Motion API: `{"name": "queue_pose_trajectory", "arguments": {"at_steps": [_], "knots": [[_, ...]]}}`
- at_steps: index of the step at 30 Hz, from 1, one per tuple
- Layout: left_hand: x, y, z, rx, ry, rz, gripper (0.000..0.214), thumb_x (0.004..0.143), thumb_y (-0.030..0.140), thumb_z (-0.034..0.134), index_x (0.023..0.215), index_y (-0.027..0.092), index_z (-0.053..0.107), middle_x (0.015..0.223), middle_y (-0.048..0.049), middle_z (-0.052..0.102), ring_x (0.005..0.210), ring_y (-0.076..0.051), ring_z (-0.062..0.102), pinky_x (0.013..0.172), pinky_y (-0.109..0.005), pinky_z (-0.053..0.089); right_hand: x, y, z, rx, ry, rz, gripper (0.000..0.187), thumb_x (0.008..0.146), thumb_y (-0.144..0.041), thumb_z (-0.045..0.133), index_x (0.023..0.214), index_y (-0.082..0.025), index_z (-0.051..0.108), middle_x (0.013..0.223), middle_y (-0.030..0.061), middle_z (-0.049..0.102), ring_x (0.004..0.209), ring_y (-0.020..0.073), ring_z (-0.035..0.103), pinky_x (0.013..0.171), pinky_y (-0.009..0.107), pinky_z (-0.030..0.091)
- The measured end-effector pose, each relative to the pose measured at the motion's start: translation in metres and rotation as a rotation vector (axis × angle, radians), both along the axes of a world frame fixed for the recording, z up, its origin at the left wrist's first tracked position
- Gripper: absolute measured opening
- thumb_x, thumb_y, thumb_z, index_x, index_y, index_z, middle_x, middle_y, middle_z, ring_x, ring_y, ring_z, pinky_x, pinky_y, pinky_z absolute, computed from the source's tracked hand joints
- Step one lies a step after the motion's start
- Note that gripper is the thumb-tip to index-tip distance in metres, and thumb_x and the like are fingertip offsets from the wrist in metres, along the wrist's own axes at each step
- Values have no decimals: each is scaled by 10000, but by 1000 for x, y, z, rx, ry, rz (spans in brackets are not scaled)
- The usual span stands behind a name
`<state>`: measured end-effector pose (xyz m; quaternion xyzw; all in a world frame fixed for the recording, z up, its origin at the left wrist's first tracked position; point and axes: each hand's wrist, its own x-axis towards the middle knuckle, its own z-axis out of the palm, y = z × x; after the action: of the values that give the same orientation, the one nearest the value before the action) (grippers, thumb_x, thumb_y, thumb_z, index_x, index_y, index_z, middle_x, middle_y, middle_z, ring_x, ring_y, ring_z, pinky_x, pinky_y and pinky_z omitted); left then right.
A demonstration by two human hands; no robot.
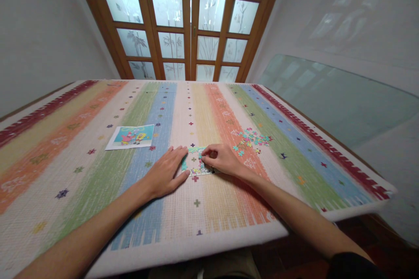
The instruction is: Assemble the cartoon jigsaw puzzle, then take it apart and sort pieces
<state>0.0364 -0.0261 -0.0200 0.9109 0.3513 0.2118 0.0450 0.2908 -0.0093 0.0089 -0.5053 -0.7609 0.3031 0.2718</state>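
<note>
Pose | left hand (165, 175) flat against puzzle (195, 163); right hand (221, 159) curled, fingertips down

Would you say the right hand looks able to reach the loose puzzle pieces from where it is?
Probably yes. The right hand rests on the part-built puzzle, and the loose puzzle pieces lie just beyond it on the tablecloth, with nothing between.
</note>
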Motion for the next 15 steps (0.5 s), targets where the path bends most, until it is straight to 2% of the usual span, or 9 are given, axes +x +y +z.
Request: {"name": "queue_pose_trajectory", "arguments": {"at_steps": [4, 8, 12, 15], "knots": [[0, 0, -1, -8, 5, -1, 551, 1023, 408, 453, 1501, 154, 346, 1489, -209, 537, 1402, -346, 498, 1183, -633, 362, 2, 0, 1, 166, -146, 12, 107, 825, -201, 719, 903, -187, 792, 778, 29, 651, 700, 156, 575, 670, 285, 402], [0, -1, -1, -12, 6, -1, 548, 1022, 405, 463, 1498, 157, 347, 1490, -207, 536, 1399, -339, 504, 1189, -630, 354, 4, -1, 4, 190, -223, 77, 131, 867, -225, 713, 958, -211, 805, 815, 34, 622, 749, 166, 570, 706, 295, 398], [1, 0, -1, -6, 2, 1, 551, 1022, 409, 462, 1498, 157, 347, 1491, -209, 534, 1400, -336, 502, 1186, -622, 359, 3, -4, 6, 212, -279, 80, 119, 870, -246, 725, 948, -212, 808, 840, 48, 624, 793, 184, 571, 720, 302, 403], [1, 0, 0, -20, 6, 5, 549, 1021, 416, 450, 1494, 155, 351, 1493, -205, 533, 1405, -336, 495, 1188, -621, 356, 4, -5, 6, 245, -282, 104, 169, 880, -229, 711, 1022, -236, 803, 874, 46, 637, 812, 182, 572, 734, 298, 409]]}}
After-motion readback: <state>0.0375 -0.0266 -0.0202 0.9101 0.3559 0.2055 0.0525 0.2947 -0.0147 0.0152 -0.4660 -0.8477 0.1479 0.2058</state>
